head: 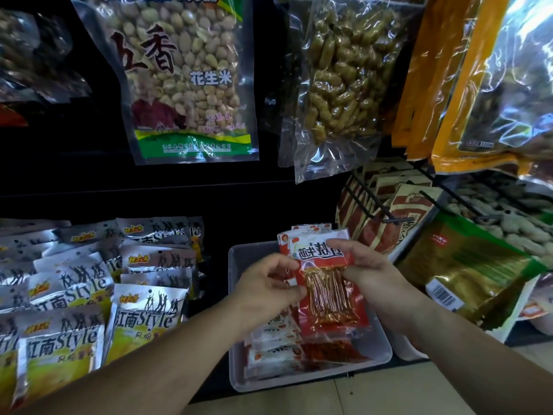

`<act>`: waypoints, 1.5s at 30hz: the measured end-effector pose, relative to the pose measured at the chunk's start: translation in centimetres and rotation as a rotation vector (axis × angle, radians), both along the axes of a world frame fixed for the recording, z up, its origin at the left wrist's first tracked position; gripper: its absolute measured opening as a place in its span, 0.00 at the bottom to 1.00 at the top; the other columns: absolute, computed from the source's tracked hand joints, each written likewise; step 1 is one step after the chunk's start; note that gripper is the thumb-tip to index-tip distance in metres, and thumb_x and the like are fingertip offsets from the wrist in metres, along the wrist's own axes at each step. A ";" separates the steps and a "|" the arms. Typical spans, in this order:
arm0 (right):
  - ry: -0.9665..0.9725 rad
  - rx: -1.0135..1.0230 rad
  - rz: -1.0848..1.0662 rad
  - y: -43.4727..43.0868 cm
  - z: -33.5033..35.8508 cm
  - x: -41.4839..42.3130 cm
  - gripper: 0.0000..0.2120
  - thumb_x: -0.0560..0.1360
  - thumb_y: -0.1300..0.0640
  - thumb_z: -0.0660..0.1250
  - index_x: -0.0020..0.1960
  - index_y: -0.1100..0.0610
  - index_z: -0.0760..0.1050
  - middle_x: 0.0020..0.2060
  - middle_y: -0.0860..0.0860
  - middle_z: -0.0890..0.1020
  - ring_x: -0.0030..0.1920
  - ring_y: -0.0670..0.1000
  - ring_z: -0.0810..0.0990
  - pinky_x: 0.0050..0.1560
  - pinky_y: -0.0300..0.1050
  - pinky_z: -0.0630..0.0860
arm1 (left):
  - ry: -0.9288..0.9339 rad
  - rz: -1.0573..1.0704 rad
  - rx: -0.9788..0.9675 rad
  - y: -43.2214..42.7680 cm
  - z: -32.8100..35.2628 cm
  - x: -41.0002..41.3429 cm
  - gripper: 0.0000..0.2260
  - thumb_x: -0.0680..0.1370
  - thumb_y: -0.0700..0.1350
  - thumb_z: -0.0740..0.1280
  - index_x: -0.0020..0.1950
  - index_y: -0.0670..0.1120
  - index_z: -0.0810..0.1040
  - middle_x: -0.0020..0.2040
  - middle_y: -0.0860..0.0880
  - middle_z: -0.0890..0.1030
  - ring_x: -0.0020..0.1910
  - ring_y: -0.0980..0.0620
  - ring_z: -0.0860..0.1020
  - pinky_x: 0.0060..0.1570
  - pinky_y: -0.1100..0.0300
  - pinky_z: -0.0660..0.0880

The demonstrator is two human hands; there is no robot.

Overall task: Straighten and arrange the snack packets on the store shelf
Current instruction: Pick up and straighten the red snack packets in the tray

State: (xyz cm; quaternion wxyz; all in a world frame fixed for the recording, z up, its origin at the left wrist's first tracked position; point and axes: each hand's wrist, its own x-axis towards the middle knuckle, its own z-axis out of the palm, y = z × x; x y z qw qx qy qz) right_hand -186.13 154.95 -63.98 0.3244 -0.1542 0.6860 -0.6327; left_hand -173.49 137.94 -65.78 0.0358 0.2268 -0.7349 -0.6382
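A red and white snack packet (326,280) with orange strips showing through its clear window is held above a clear plastic bin (380,348). My left hand (266,287) pinches the packet's left edge. My right hand (368,274) grips its right side, fingers curled over the top white band. More red and white packets (278,339) lie stacked in the bin below, partly hidden by my hands, and a few stand behind the held one.
Silver and yellow packets (77,298) fill the shelf to the left. Hanging above are a bag of peanuts (185,76) and a clear bag of yellow snacks (341,79). Orange bags (466,85), a gold-green bag (466,265) and black wire hooks (377,205) crowd the right.
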 end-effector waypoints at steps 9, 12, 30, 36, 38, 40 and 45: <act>-0.011 0.025 0.199 0.0 0.0 0.2 0.33 0.76 0.74 0.69 0.73 0.44 0.73 0.58 0.55 0.86 0.59 0.57 0.85 0.60 0.58 0.81 | 0.073 0.117 0.176 -0.4 0.3 -0.5 0.26 0.76 0.32 0.73 0.68 0.56 0.78 0.56 0.50 0.86 0.47 0.55 0.86 0.41 0.63 0.80; -0.016 0.023 0.083 -0.1 -0.4 0.3 0.24 0.77 0.73 0.67 0.69 0.54 0.78 0.54 0.55 0.87 0.55 0.56 0.87 0.52 0.52 0.84 | 0.059 0.018 0.220 -0.1 0.3 -0.4 0.33 0.74 0.33 0.75 0.70 0.63 0.74 0.59 0.52 0.84 0.54 0.54 0.85 0.47 0.63 0.81; 0.150 0.054 0.259 -0.1 -1.0 0.9 0.49 0.70 0.79 0.70 0.76 0.35 0.68 0.61 0.51 0.84 0.57 0.62 0.85 0.51 0.65 0.84 | 0.069 0.001 -0.120 2.3 0.1 -1.1 0.20 0.78 0.51 0.74 0.68 0.59 0.76 0.60 0.57 0.79 0.56 0.59 0.80 0.58 0.56 0.81; 0.227 0.064 0.177 0.7 -0.9 0.5 0.33 0.78 0.68 0.69 0.73 0.37 0.72 0.60 0.51 0.84 0.63 0.55 0.81 0.62 0.48 0.78 | 0.037 0.044 -0.022 1.7 -0.8 -1.4 0.14 0.78 0.38 0.73 0.56 0.56 0.76 0.51 0.51 0.86 0.50 0.52 0.85 0.54 0.47 0.83; 0.498 0.202 0.047 1.0 -1.4 -0.5 0.31 0.79 0.61 0.72 0.74 0.37 0.69 0.67 0.48 0.74 0.67 0.52 0.76 0.60 0.43 0.78 | 0.010 -0.006 0.001 1.7 -1.2 -1.3 0.15 0.79 0.35 0.71 0.56 0.55 0.77 0.50 0.51 0.86 0.50 0.53 0.85 0.55 0.49 0.83; 0.782 0.374 0.069 1.3 -2.0 -1.3 0.36 0.76 0.53 0.76 0.78 0.38 0.64 0.68 0.45 0.68 0.69 0.48 0.69 0.66 0.45 0.74 | -0.006 -0.030 0.020 2.0 -1.7 -1.4 0.16 0.79 0.34 0.71 0.58 0.54 0.78 0.52 0.51 0.86 0.53 0.53 0.85 0.56 0.50 0.83; 0.754 0.355 0.029 1.3 -2.9 -2.0 0.06 0.79 0.57 0.73 0.48 0.46 0.80 0.45 0.49 0.83 0.42 0.49 0.82 0.41 0.44 0.79 | -0.120 -0.075 0.032 2.0 -3.6 -2.2 0.21 0.75 0.35 0.75 0.63 0.54 0.79 0.53 0.52 0.86 0.53 0.53 0.85 0.59 0.50 0.81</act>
